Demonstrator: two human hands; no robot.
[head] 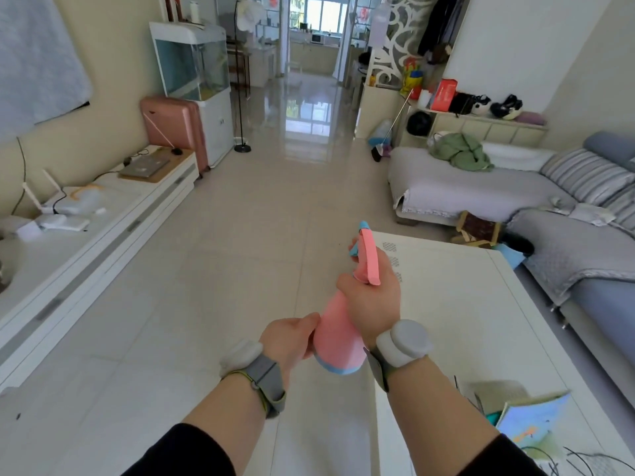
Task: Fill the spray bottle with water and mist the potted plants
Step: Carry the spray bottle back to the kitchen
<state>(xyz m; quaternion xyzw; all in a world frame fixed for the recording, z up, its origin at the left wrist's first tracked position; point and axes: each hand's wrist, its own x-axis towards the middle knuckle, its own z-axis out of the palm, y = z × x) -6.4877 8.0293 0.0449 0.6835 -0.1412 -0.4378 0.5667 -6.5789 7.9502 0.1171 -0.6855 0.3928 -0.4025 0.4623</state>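
I hold a pink spray bottle point(335, 333) with a blue base and blue nozzle tip in front of me, tilted with the nozzle pointing away. My right hand point(372, 298) is wrapped around its neck just below the pink trigger head. My left hand point(292, 338) grips the lower body of the bottle from the left side. Both wrists carry grey bands. No potted plants and no tap show in this view.
A white low table point(481, 304) stands to my right with a booklet point(529, 420) on its near corner. A grey sofa point(515, 187) lines the right wall, a white TV bench point(86, 235) the left. A fish tank point(192, 63) and pink suitcase point(171, 128) stand ahead left. Tiled floor runs toward a far kitchen doorway point(316, 39).
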